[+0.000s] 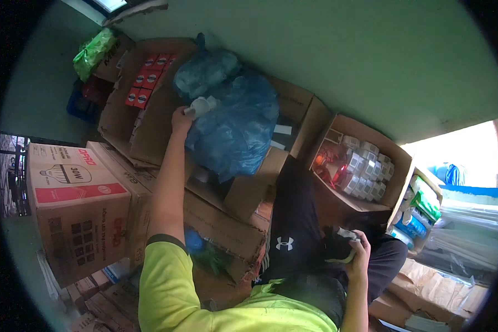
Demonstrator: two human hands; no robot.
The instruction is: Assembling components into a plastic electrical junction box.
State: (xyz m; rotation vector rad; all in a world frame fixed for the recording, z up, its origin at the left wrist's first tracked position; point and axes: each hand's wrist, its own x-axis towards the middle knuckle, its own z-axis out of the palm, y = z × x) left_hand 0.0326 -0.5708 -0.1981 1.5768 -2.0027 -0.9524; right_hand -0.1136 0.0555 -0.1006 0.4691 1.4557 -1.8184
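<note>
Cardboard boxes (221, 228) on brown floor (210, 283)

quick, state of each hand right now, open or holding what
Left hand: closed on a white piece.
Right hand: closed on a pale item, too unclear to name.

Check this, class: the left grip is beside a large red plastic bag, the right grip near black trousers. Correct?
The plastic bag is blue, not red, in the head view; the left grip is beside it, the right grip near black trousers.
</note>
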